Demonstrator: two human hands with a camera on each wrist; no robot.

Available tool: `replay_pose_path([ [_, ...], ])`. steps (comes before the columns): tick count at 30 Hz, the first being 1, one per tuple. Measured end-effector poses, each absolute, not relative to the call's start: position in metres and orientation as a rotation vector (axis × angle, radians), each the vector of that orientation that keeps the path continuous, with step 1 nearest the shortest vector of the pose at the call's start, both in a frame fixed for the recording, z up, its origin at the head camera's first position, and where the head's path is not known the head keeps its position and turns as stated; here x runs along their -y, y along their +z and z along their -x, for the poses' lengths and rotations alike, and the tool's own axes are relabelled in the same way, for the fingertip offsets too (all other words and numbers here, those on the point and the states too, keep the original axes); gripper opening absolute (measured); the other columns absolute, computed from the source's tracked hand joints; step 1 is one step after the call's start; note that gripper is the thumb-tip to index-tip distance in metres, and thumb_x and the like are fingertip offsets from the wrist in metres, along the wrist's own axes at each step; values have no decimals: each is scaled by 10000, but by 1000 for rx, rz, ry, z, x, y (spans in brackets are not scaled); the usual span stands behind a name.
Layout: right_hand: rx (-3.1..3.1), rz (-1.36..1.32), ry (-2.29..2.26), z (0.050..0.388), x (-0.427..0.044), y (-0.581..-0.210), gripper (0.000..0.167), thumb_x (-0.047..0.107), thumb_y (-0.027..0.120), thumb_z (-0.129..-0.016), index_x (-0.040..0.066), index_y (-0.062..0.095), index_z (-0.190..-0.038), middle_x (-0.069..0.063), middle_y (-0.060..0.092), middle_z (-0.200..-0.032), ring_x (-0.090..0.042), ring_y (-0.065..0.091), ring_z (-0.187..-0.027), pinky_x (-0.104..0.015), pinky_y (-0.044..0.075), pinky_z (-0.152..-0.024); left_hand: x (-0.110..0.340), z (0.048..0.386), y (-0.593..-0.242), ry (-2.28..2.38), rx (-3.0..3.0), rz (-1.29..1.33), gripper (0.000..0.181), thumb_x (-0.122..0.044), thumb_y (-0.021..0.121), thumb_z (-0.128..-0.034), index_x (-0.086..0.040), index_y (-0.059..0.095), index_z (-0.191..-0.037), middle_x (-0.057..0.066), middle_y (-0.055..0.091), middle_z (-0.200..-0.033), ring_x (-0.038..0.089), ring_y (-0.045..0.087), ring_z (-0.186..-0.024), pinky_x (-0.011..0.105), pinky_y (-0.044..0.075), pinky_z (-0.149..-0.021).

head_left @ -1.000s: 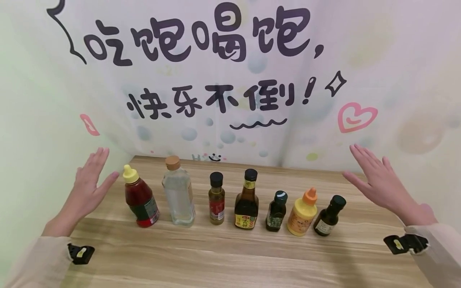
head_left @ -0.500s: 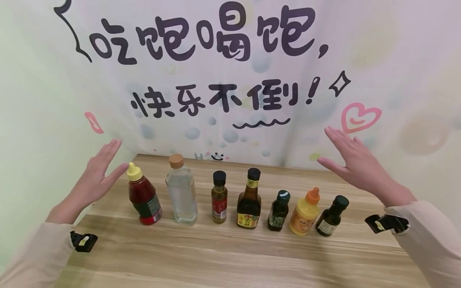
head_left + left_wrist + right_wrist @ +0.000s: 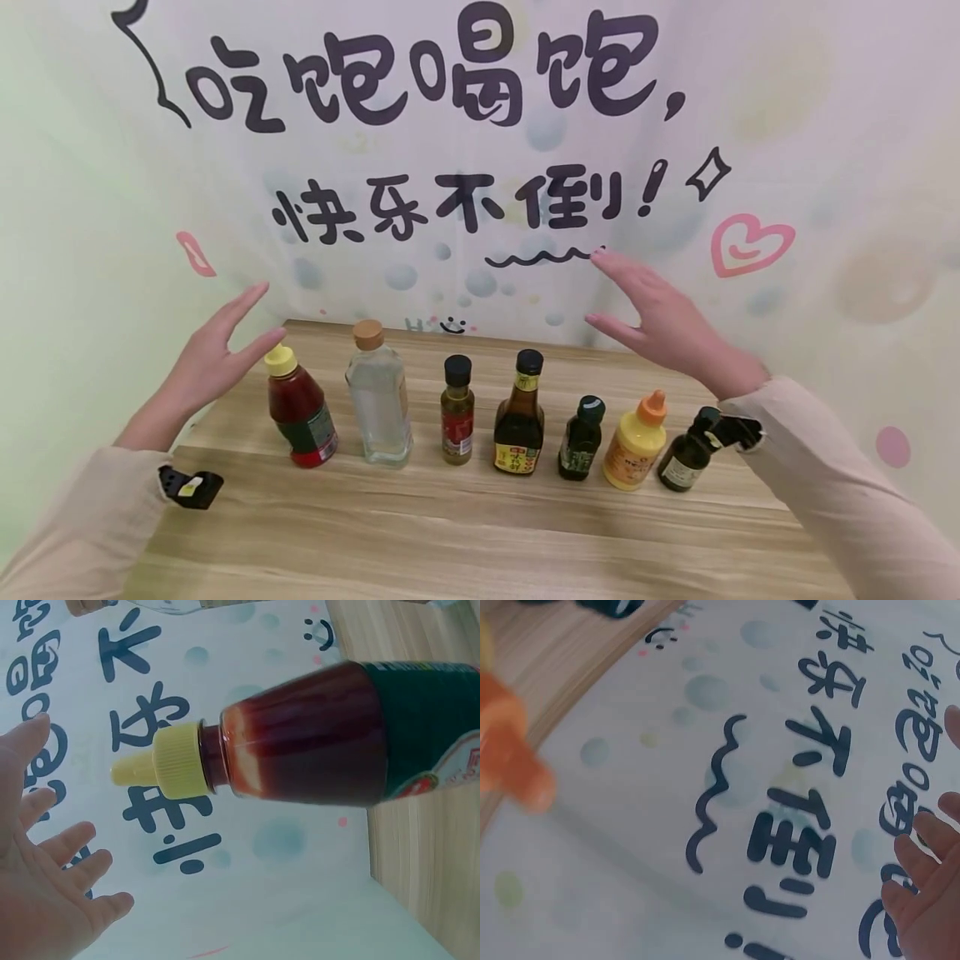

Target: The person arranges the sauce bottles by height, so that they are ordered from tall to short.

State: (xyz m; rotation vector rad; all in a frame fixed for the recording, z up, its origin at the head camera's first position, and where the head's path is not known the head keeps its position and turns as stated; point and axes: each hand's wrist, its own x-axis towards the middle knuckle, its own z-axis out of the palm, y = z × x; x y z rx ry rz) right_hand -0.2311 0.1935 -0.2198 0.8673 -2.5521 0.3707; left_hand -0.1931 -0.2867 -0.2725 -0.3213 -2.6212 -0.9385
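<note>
My left hand (image 3: 206,362) is raised by the yellow cap of the red sauce bottle (image 3: 298,412), fingers extended and holding nothing. In the left wrist view that bottle (image 3: 307,735) lies across the picture, with the hand (image 3: 45,892) beyond its cap. Above the dark green-capped bottle (image 3: 579,442) and the yellow bottle with an orange tip (image 3: 633,442) hovers my right hand (image 3: 667,329), its fingers spread and empty. The right wrist view shows the orange tip (image 3: 510,746) blurred and the hand (image 3: 930,885) at the right edge.
Between them stand a clear bottle (image 3: 380,408), a small red-labelled bottle (image 3: 457,421) and a dark bottle with a yellow label (image 3: 519,421). At the row's right end is a small dark bottle (image 3: 684,458), partly behind my wrist strap. A printed cloth (image 3: 450,150) hangs behind the wooden table (image 3: 450,533).
My right hand has moved left, from beyond the row's right end to above the right-hand bottles. The left hand has shifted slightly right, closer to the red bottle's cap. The bottles stand in the same order.
</note>
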Motion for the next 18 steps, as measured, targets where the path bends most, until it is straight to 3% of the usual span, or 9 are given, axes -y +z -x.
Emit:
replay_pose_path([
  [4,2504,-921,452,236,-174,-223,664,368,593,-835,185,283,-1394,-57,320,-1401,-270,328,-1246,-473,288,-978,285,195,-273,-984,2639,275,622,-338,500,-894,-156,214,-1416,202,198,-1424,435,169,-1264,659,183,-899],
  [10,2413,-1022,620,243,-143,-230,591,324,578,-855,119,348,-1359,-66,374,-1367,-235,362,-1229,-394,293,-996,282,196,-273,-1041,2607,300,581,-317,521,-888,-75,313,-1373,217,312,-1366,427,290,-1196,610,248,-904],
  [18,2404,-1100,835,246,-105,-239,526,256,591,-855,76,407,-1313,-74,458,-1299,-219,462,-1141,-352,389,-924,282,197,-274,-1100,2630,310,542,-326,507,-894,-27,375,-1327,234,373,-1319,417,325,-1171,598,268,-902],
])
